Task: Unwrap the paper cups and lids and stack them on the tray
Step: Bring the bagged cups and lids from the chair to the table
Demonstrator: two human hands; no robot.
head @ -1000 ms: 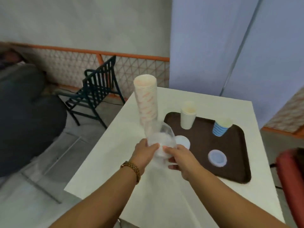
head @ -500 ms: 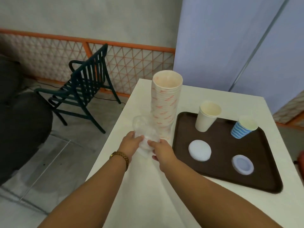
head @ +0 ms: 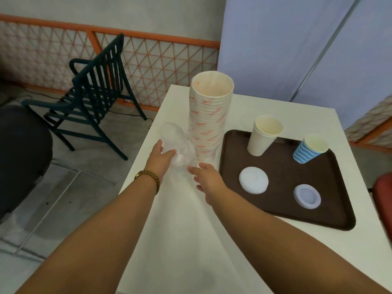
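Observation:
A tall stack of white paper cups with red marks (head: 209, 122) stands upright on the white table (head: 191, 240), just left of the brown tray (head: 331, 211). Beside its foot lies a crumpled clear plastic wrapper (head: 177, 144), which my left hand (head: 162, 159) grips. My right hand (head: 206, 177) hovers with relaxed fingers near the stack's base, holding nothing. On the tray stand a short stack of plain cream cups (head: 264, 137) and a tilted blue-striped cup stack (head: 308, 149), with a white lid pile (head: 253, 180) and a bluish lid pile (head: 306, 196) in front.
A dark green slatted chair (head: 89, 96) stands on the floor left of the table. A dark bulky seat (head: 19, 158) fills the far left. A red chair edge (head: 384, 198) shows at the right. An orange lattice fence (head: 148, 52) runs behind.
The cup stack now stands on the table, free of the wrapper. My left hand has drawn the wrapper off to the left, and my right hand has let go of it.

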